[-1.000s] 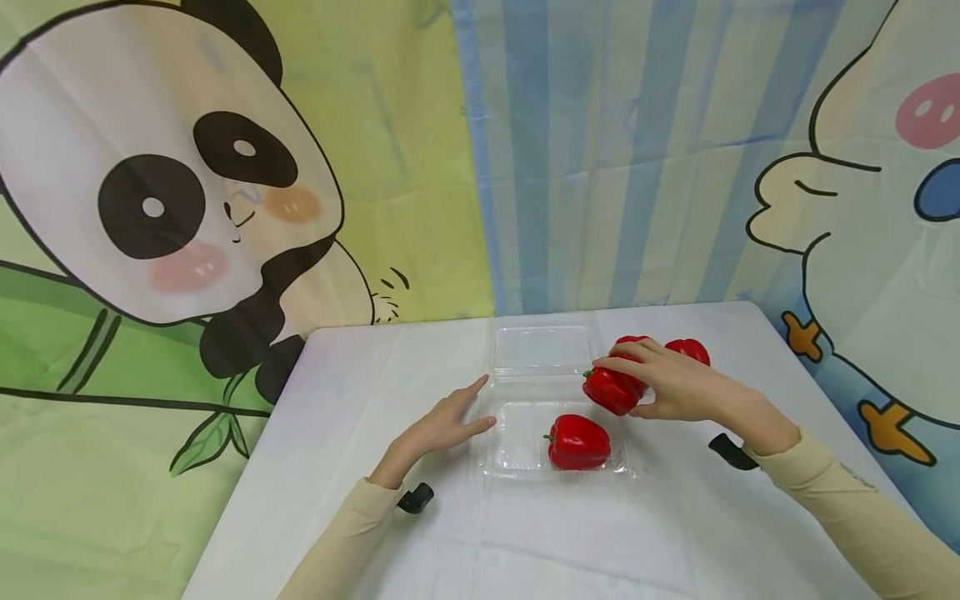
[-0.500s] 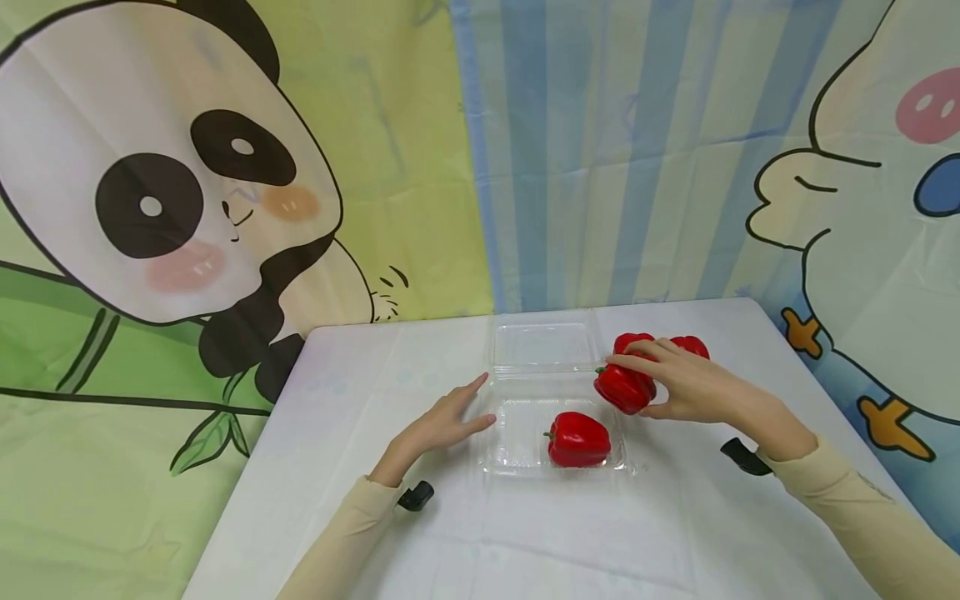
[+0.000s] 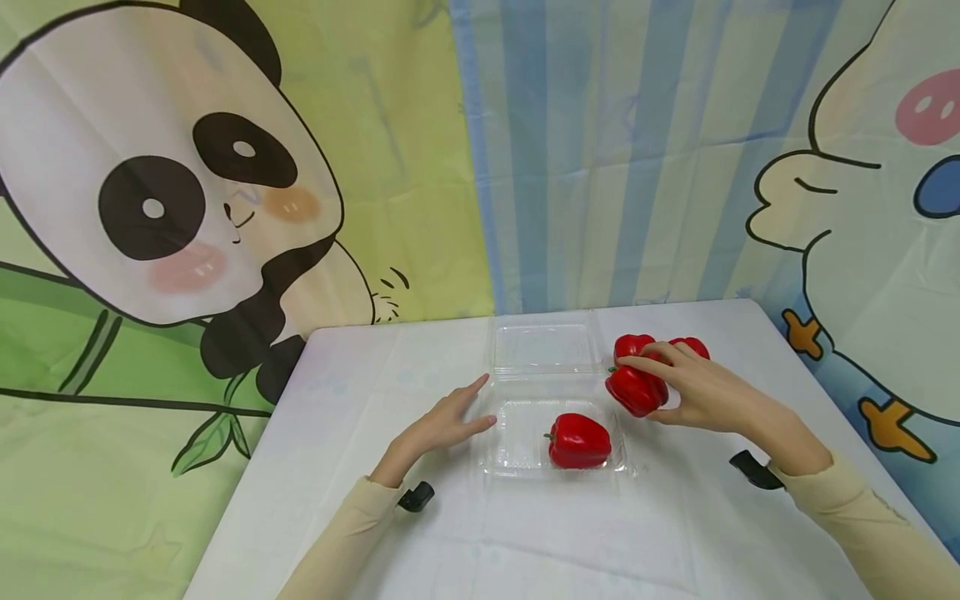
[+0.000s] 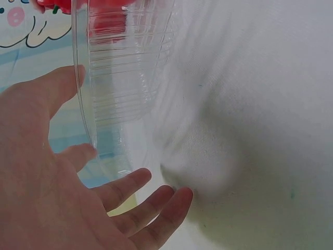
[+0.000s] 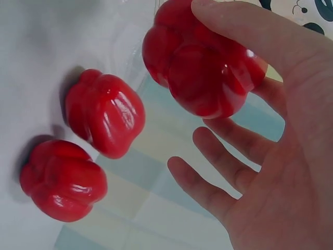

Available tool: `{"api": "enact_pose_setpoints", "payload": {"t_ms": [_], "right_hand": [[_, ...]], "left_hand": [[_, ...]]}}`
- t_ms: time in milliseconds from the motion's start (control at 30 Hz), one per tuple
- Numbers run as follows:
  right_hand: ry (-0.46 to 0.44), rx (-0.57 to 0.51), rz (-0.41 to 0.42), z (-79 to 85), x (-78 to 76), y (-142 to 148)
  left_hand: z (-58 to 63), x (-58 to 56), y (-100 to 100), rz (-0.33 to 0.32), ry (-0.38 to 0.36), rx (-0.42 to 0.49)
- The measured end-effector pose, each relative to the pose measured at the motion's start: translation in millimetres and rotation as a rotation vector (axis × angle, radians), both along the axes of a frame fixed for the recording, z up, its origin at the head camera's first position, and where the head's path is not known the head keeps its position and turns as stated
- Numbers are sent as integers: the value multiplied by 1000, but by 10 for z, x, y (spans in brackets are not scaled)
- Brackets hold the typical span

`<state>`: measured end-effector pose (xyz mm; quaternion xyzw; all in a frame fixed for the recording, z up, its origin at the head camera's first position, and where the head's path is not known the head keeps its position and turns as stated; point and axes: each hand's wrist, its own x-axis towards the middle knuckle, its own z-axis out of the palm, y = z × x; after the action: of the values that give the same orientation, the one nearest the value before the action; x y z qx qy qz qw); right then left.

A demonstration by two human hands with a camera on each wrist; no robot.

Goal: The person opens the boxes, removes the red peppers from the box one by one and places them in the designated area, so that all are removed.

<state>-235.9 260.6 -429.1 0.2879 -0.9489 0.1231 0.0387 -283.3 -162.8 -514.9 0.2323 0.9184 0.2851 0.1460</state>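
Observation:
A red bell pepper (image 3: 637, 391) is pinched between the thumb and fingers of my right hand (image 3: 701, 387), to the right of a clear plastic box (image 3: 517, 462). In the right wrist view this bell pepper (image 5: 203, 67) hangs from the thumb and first fingers, the other fingers spread. Another red bell pepper (image 3: 579, 442) lies in the right part of the box's base. My left hand (image 3: 441, 423) stays at the box's left side, fingers extended. In the left wrist view its thumb (image 4: 67, 86) is against the box's rim; I cannot tell how firmly.
Behind my right hand lie two more red bell peppers, one (image 3: 632, 345) nearer the box and one (image 3: 691, 347) partly hidden. The box's lid (image 3: 543, 346) lies folded back toward the far edge of the white table (image 3: 397, 350). A printed curtain (image 3: 405, 150) rises behind.
My right hand has moved a short way right with the bell pepper, away from the box. The left hand, the box and the pepper in it have stayed put.

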Motion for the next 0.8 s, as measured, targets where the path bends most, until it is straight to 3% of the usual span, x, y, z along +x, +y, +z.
{"api": "enact_pose_setpoints", "payload": {"t_ms": [367,800], "right_hand": [[32,-2,-70,-107,96,117],[-6,-21,-169,-358,143,132]], "left_hand": [[15,24,7,9,0,8],[31,27,14,-4,10,19]]}}
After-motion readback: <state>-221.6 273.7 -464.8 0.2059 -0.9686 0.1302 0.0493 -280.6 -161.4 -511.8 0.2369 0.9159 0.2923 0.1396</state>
